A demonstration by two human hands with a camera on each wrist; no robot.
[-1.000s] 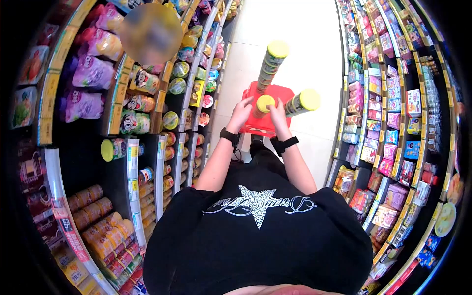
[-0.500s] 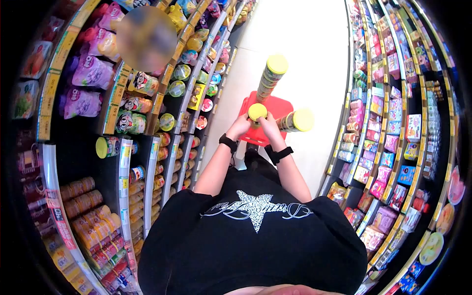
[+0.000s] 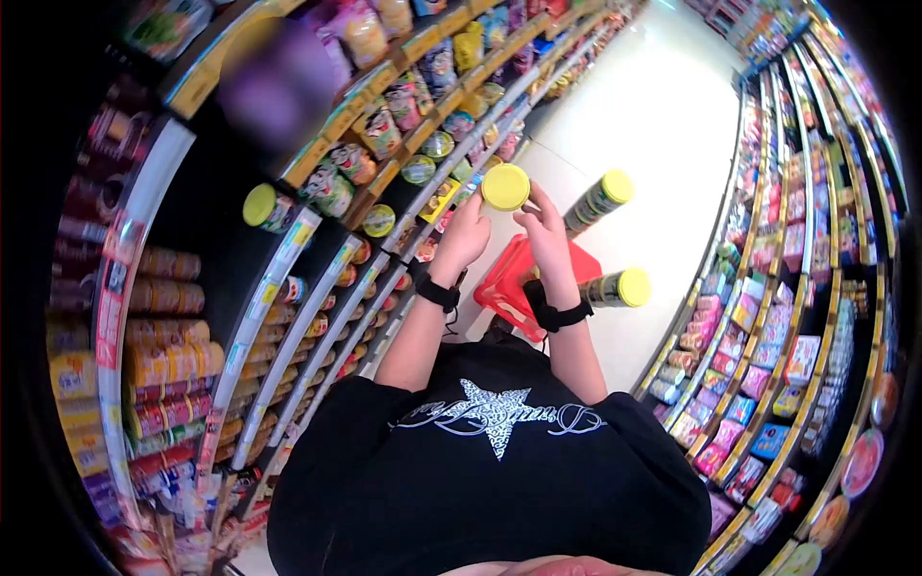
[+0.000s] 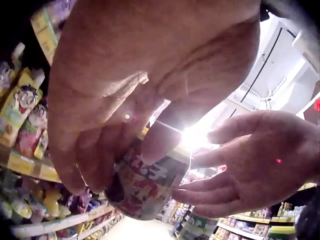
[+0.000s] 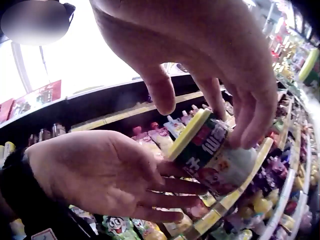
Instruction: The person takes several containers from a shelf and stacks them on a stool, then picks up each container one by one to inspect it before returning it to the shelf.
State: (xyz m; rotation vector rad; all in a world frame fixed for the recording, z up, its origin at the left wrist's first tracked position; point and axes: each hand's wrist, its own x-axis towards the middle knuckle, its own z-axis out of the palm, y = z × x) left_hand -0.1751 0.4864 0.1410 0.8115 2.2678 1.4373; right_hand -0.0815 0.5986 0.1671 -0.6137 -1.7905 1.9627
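A snack jar [image 3: 505,187] with a yellow lid and a green printed label is held between both hands, in front of the person and beyond the red basket in the head view. My left hand [image 3: 466,235] grips its left side, thumb across the label in the left wrist view [image 4: 150,135]. Fingers of my right hand [image 3: 545,235] bend against the other side of the jar [image 5: 215,152], while the right thumb stands apart from the lid. In the right wrist view the jar is tilted.
A red basket [image 3: 501,286] stands on the floor below the hands. Two stacks of yellow-lidded jars [image 3: 600,200] rise at its right side. Stocked shelves line the left, with another yellow-lidded jar [image 3: 267,207] on one, and more shelves [image 3: 768,317] line the right.
The jar has come up from over the basket, its lid now looking larger, with both hands around it. The head view has turned toward the left shelves.
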